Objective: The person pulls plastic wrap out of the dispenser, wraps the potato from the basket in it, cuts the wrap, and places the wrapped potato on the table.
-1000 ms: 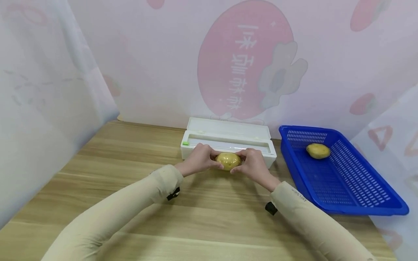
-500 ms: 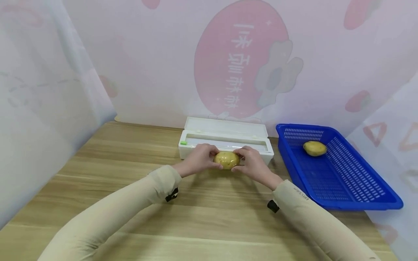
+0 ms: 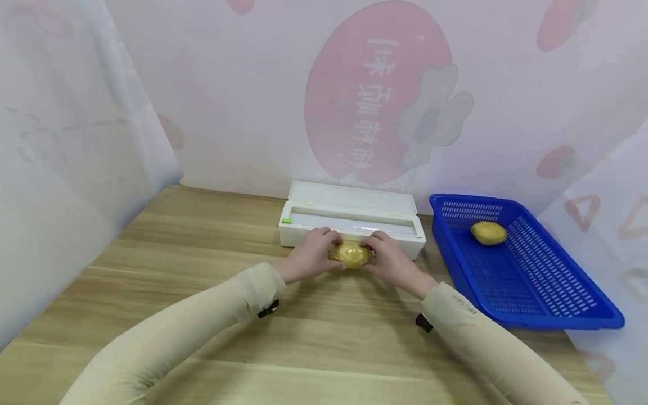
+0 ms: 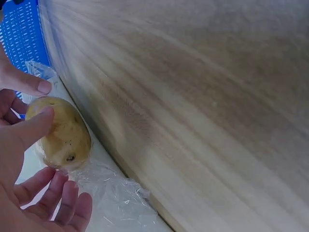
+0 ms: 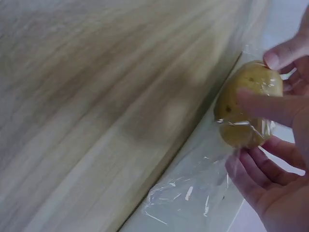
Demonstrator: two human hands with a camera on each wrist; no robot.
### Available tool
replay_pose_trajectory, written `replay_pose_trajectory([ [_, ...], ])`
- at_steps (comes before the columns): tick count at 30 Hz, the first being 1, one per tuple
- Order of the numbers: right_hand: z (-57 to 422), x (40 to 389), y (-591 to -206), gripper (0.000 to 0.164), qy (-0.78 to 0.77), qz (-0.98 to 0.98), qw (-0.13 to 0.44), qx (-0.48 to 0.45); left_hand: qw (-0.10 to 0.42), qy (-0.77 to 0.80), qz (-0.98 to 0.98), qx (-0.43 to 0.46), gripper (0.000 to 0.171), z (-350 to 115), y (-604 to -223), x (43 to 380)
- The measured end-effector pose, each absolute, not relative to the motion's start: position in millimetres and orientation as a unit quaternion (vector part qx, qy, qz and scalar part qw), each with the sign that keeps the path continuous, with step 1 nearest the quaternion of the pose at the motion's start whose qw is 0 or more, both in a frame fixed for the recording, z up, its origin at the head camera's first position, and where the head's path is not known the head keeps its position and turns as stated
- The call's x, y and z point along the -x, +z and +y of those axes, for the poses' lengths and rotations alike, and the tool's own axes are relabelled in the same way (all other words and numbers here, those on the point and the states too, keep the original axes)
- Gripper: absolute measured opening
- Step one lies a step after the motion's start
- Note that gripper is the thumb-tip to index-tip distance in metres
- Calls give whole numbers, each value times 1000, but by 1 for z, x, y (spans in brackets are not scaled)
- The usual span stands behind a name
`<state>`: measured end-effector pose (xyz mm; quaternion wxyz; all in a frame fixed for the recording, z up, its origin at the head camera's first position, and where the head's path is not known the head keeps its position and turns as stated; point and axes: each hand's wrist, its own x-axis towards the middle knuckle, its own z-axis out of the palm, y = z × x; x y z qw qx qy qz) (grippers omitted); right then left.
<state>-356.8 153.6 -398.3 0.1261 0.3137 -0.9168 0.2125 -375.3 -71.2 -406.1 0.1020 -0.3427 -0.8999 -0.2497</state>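
Note:
A yellow potato (image 3: 351,255) partly covered in clear plastic wrap (image 5: 186,193) is held between both hands, just in front of a white cling film dispenser box (image 3: 349,230). My left hand (image 3: 313,256) grips its left end, thumb on the near face and fingers behind, as the left wrist view shows on the potato (image 4: 65,135). On the other end my right hand (image 3: 394,261) holds it the same way, thumb across the skin. Loose film (image 4: 113,193) spreads out past the potato along the box. The dispenser's lid (image 3: 351,196) stands raised at the back.
To the right stands a blue plastic basket (image 3: 458,275) with a second potato (image 3: 489,233) inside. A green tab (image 3: 286,220) sits at the dispenser's left end. Behind the wooden table (image 3: 228,225) hangs a printed cloth (image 3: 243,112).
Both hands have lowered the potato slightly toward the table. Wrinkled film now shows over its face, and its surface looks turned.

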Motion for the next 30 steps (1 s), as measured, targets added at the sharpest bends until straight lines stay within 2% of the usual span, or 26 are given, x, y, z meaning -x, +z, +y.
replay_pose_trajectory([
  [7,154,354,-400,36,190,-918,103,-333,100,-244,-898,352,45,-74,-407,371],
  [21,154,351,-390,35,216,-923,105,-301,119,-244,-900,341,46,-80,-404,370],
  [26,149,351,-383,36,232,-916,132,-300,159,-267,-889,337,44,-90,-396,372],
  [30,143,354,-378,33,249,-910,153,-293,194,-282,-886,314,49,-106,-388,380],
])
